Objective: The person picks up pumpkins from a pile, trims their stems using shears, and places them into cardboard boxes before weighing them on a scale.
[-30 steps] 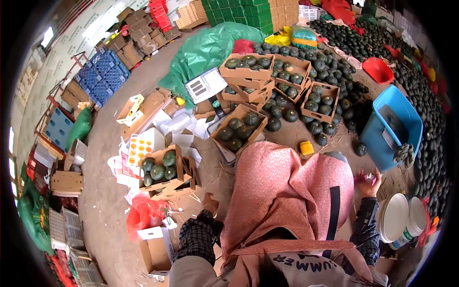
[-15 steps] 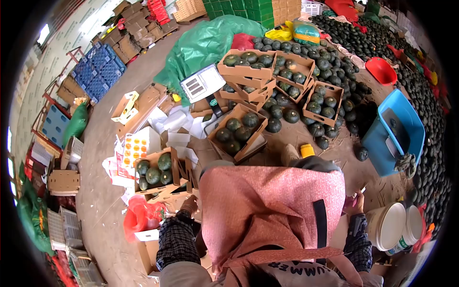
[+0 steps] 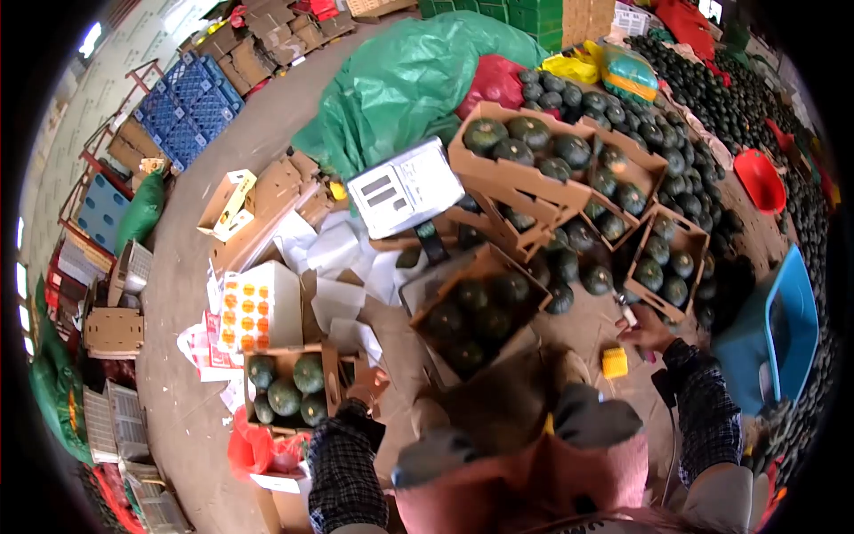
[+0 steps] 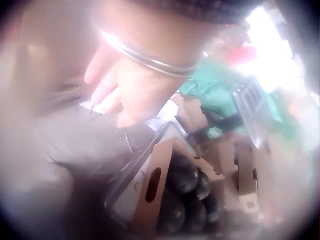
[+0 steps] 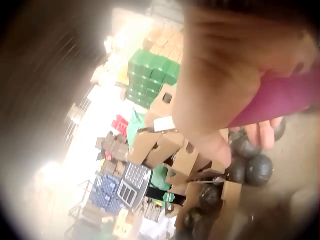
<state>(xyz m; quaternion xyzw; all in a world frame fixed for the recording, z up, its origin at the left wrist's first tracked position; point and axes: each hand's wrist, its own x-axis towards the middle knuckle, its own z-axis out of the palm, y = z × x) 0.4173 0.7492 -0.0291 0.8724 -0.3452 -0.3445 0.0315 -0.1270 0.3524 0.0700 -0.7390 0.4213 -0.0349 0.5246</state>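
My right hand (image 3: 649, 333) is stretched forward beside the squash pile, fingers curled round a small tool with a magenta handle (image 5: 280, 100). A short pale end (image 5: 163, 124) of it pokes out past the thumb; I cannot tell what kind of tool it is. My left hand (image 3: 367, 384) hangs beside a carton of dark green squashes (image 3: 285, 395), its fingers loosely bent and holding nothing. Between the hands, another carton of squashes (image 3: 476, 311) sits tilted on the scale's platform. The scale's display (image 3: 405, 187) stands behind it.
Stacked squash cartons (image 3: 525, 160) rise behind the scale, with loose squashes around them. A blue tub (image 3: 756, 338) stands at the right. On the floor, a yellow block (image 3: 614, 363) lies near the feet. A white box with orange stickers (image 3: 276, 307) stands at the left.
The body has leaned forward and the scale and cartons look nearer. The right hand has moved forward with the tool, from beside the buckets to the squash pile. My feet now show.
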